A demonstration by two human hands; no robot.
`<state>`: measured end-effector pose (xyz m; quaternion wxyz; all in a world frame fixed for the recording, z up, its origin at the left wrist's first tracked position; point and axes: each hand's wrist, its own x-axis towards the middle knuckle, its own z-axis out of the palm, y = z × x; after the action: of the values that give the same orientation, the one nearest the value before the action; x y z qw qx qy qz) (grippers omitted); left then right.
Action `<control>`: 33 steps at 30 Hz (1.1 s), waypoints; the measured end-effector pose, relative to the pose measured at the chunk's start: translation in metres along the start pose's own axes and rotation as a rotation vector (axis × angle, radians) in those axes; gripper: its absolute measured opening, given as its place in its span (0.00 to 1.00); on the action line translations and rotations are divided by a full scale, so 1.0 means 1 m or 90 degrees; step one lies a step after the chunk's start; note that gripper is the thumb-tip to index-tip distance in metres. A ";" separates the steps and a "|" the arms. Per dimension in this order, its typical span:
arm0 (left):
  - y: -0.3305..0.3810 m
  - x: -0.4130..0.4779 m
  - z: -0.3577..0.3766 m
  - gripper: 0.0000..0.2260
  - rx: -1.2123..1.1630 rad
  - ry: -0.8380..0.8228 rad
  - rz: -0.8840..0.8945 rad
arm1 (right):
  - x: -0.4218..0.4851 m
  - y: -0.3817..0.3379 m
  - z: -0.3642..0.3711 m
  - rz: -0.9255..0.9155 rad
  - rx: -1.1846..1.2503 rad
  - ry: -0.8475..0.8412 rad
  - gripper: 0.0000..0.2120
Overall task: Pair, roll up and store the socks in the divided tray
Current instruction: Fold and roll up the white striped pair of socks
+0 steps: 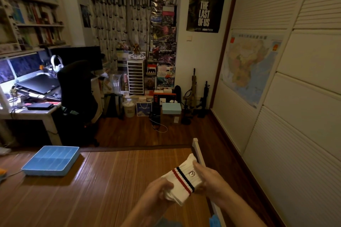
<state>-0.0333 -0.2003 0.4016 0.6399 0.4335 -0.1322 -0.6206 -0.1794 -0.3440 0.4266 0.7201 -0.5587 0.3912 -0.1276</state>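
A white sock bundle [181, 180] with a red and a dark stripe and a small logo is held in the air above the right side of the bamboo mat [110, 186]. My left hand [158, 190] grips its lower folded end. My right hand [207, 178] curls round its upper cuff end. It looks like two socks laid together. The blue divided tray [27, 168] sits on the mat at the far left, and its compartments look empty.
The mat ends at a white bed rail [198, 153] on the right, with white louvred wardrobe doors [295, 116] beyond. A desk [36, 114] and a black chair [77, 94] stand at the left. Boxes clutter the floor at the back.
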 end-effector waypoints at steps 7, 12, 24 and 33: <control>0.004 -0.003 0.001 0.26 0.027 -0.054 0.026 | -0.005 -0.012 -0.007 -0.198 -0.110 -0.017 0.16; 0.005 -0.004 0.003 0.26 0.146 -0.057 -0.006 | -0.011 -0.022 -0.004 -0.228 -0.187 -0.060 0.13; 0.004 0.001 -0.001 0.18 0.277 -0.100 0.008 | -0.011 -0.029 0.008 -0.299 -0.259 -0.066 0.10; 0.004 0.001 -0.004 0.22 0.254 -0.077 0.044 | -0.006 -0.032 0.004 -0.231 -0.278 -0.084 0.13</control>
<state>-0.0278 -0.2003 0.4021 0.5534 0.5083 -0.3055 -0.5848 -0.1720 -0.3483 0.4580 0.5724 -0.7683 0.2553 -0.1302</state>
